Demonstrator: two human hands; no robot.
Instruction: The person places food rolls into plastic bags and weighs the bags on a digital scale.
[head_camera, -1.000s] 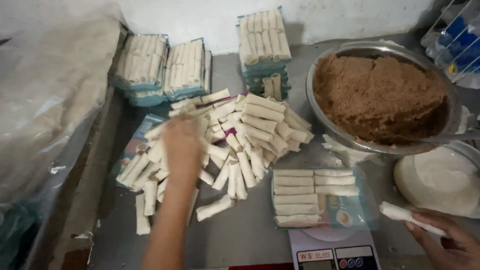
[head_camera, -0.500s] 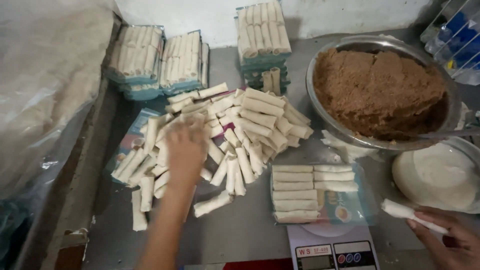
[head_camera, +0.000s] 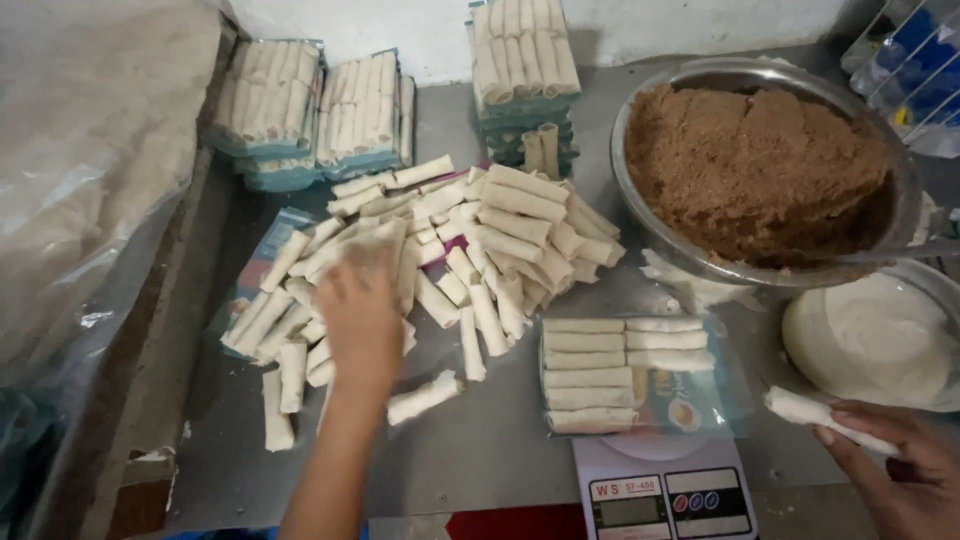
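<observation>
Rolls (head_camera: 440, 250) lie in a loose heap on the surface (head_camera: 500, 450), most of them not yet packed. My left hand (head_camera: 360, 325) rests on the heap, fingers curled over a roll or two; whether it grips any I cannot tell. My right hand (head_camera: 895, 470) pinches one roll (head_camera: 815, 415) beside the scale (head_camera: 660, 490), where a plastic pack (head_camera: 630, 370) is about three-quarters filled. Filled packs (head_camera: 310, 115) are stacked at the back. I judge the packing partway done; a bowl of brown filling (head_camera: 760, 170) remains.
</observation>
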